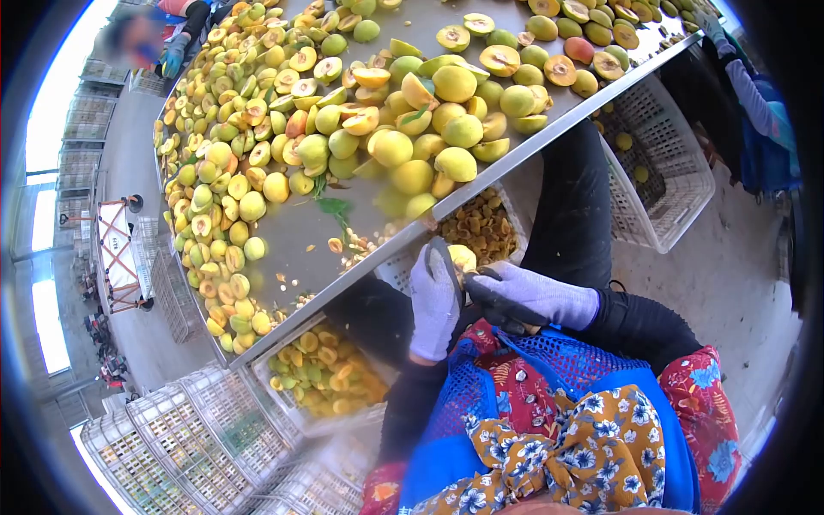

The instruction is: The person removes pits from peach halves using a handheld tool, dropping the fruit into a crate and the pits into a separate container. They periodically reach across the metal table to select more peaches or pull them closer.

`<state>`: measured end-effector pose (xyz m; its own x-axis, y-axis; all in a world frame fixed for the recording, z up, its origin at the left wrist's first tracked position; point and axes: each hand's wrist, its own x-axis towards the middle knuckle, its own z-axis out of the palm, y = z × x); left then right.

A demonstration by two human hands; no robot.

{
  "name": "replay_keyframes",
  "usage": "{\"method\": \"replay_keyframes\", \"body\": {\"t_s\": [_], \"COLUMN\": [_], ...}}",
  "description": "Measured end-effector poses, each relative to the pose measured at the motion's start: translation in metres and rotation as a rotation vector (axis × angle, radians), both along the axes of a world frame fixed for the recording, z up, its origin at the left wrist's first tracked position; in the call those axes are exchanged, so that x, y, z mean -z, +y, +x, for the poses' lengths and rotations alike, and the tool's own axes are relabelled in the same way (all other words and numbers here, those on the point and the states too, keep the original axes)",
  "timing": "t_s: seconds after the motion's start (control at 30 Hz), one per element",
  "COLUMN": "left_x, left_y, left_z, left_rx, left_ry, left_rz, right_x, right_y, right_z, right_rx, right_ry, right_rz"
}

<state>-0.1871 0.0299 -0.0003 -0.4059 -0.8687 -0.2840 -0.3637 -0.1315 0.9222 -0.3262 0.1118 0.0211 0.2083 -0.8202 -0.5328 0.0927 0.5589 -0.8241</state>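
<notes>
One yellow stone fruit, plum or apricot by its look, sits between the lilac-gloved left hand and right hand, beyond the palms and at the fingertips. The left hand's narrowed fingers stand upright along the fruit's left side, holding it; the right hand comes in sideways, its dark fingertips against the near right side. Its curled fingers are partly hidden, so I cannot tell what else it grips. Both hands are about equally near; the fruit looks round, with no long axis to read. Just past it is a crate of brown, wrinkled pieces. Ahead, the metal table bears heaped whole and halved fruit. Left, below the table edge, is a tub of yellow halves; right, a white plastic crate. Farther out, a co-worker's gloved hand shows beside the table's far left.
</notes>
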Motion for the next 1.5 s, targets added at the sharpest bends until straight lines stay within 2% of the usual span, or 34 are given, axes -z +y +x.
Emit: {"method": "replay_keyframes", "body": {"t_s": [0.03, 0.07, 0.1, 0.13, 0.17, 0.2, 0.23, 0.27, 0.3, 0.33, 0.4, 0.47, 0.5, 0.57, 0.6, 0.67, 0.7, 0.83, 0.9, 0.93, 1.0, 1.07, 1.1, 1.17, 1.2, 1.27, 1.3, 1.33, 1.4, 1.43, 1.5], "left_x": [0.008, 0.024, 0.028, 0.027, 0.022, 0.018, 0.016, 0.019, 0.023, 0.026, 0.036, 0.045, 0.044, 0.032, 0.03, 0.035, 0.035, 0.032, 0.03, 0.036, 0.046, 0.045, 0.043, 0.052, 0.046, 0.029, 0.029, 0.03, 0.035, 0.035, 0.035], "left_y": [-0.004, -0.009, -0.012, -0.005, 0.002, 0.005, 0.007, 0.006, 0.004, 0.002, -0.012, -0.012, -0.012, -0.001, 0.002, -0.001, -0.003, -0.013, -0.009, -0.008, -0.008, -0.009, -0.01, -0.017, -0.015, -0.011, -0.011, -0.009, -0.012, -0.012, -0.011], "left_z": [0.004, 0.01, 0.01, 0.008, 0.004, 0.0, -0.003, -0.004, -0.003, 0.001, 0.009, 0.011, 0.009, 0.001, -0.002, -0.005, -0.002, -0.003, -0.009, -0.01, -0.005, -0.001, 0.001, 0.001, -0.002, -0.009, -0.009, -0.005, -0.004, -0.004, -0.005], "left_rx": [0.117, 0.235, 0.348, 0.275, 0.175, 0.107, 0.042, 0.059, 0.103, 0.145, 0.394, 0.414, 0.426, 0.259, 0.196, 0.144, 0.219, 0.385, 0.342, 0.334, 0.343, 0.397, 0.423, 0.477, 0.475, 0.466, 0.403, 0.345, 0.348, 0.367, 0.397], "left_ry": [-0.088, -0.175, -0.261, -0.207, -0.148, -0.069, 0.009, 0.065, 0.007, -0.054, -0.164, -0.176, -0.182, -0.071, 0.079, 0.35, 0.301, 0.08, -0.076, -0.099, 0.012, 0.059, 0.084, 0.019, -0.041, -0.156, -0.036, 0.081, 0.254, 0.196, 0.091], "left_rz": [-0.334, -0.67, -1.006, -0.771, -0.549, -0.424, -0.297, -0.402, -0.42, -0.434, -0.552, -0.637, -0.683, -0.414, -0.34, -0.202, -0.222, -0.37, -0.228, -0.251, -0.461, -0.566, -0.619, -0.891, -0.711, -0.354, -0.27, -0.186, -0.13, -0.111, -0.079], "right_x": [-0.005, -0.005, 0.008, 0.032, 0.023, 0.014, 0.005, 0.01, 0.017, 0.019, 0.021, 0.018, 0.009, 0.027, 0.035, 0.039, 0.039, 0.052, 0.031, 0.024, 0.043, 0.055, 0.056, 0.057, 0.059, 0.057, 0.056, 0.052, 0.052, 0.053, 0.055], "right_y": [0.001, 0.004, 0.007, 0.011, 0.009, 0.007, 0.006, 0.007, 0.009, 0.01, 0.009, 0.012, 0.01, 0.012, 0.012, 0.013, 0.014, 0.019, 0.016, 0.015, 0.018, 0.022, 0.022, 0.024, 0.025, 0.025, 0.023, 0.021, 0.021, 0.023, 0.023], "right_z": [0.004, 0.007, 0.006, 0.005, 0.001, -0.002, -0.006, -0.007, -0.007, -0.005, 0.001, 0.003, 0.004, -0.005, -0.007, -0.013, -0.014, -0.01, -0.01, -0.01, -0.012, -0.012, -0.012, -0.013, -0.008, -0.007, -0.009, -0.013, -0.014, -0.014, -0.008], "right_rx": [0.028, 0.062, 0.04, 0.019, 0.025, 0.135, 0.26, 0.247, 0.233, 0.222, 0.191, 0.189, 0.309, 0.247, 0.189, 0.182, 0.176, 0.223, 0.291, 0.323, 0.253, 0.192, 0.191, 0.184, 0.211, 0.216, 0.214, 0.178, 0.157, 0.148, 0.194], "right_ry": [-0.005, -0.014, 0.137, 0.282, -0.092, -0.506, -0.76, -0.916, -1.071, -0.87, -0.467, -0.361, -0.63, -1.148, -1.421, -1.499, -1.538, -1.531, -1.259, -1.123, -1.4, -1.637, -1.595, -1.504, -1.327, -1.306, -1.291, -1.469, -1.554, -1.594, -1.351], "right_rz": [0.224, 0.207, -0.139, -0.484, -0.252, 0.07, 0.386, 0.413, 0.44, 0.395, 0.293, 0.0, 0.447, 0.539, 0.526, 0.572, 0.598, 0.59, 0.586, 0.578, 0.595, 0.613, 0.615, 0.625, 0.577, 0.58, 0.582, 0.614, 0.649, 0.67, 0.606]}}
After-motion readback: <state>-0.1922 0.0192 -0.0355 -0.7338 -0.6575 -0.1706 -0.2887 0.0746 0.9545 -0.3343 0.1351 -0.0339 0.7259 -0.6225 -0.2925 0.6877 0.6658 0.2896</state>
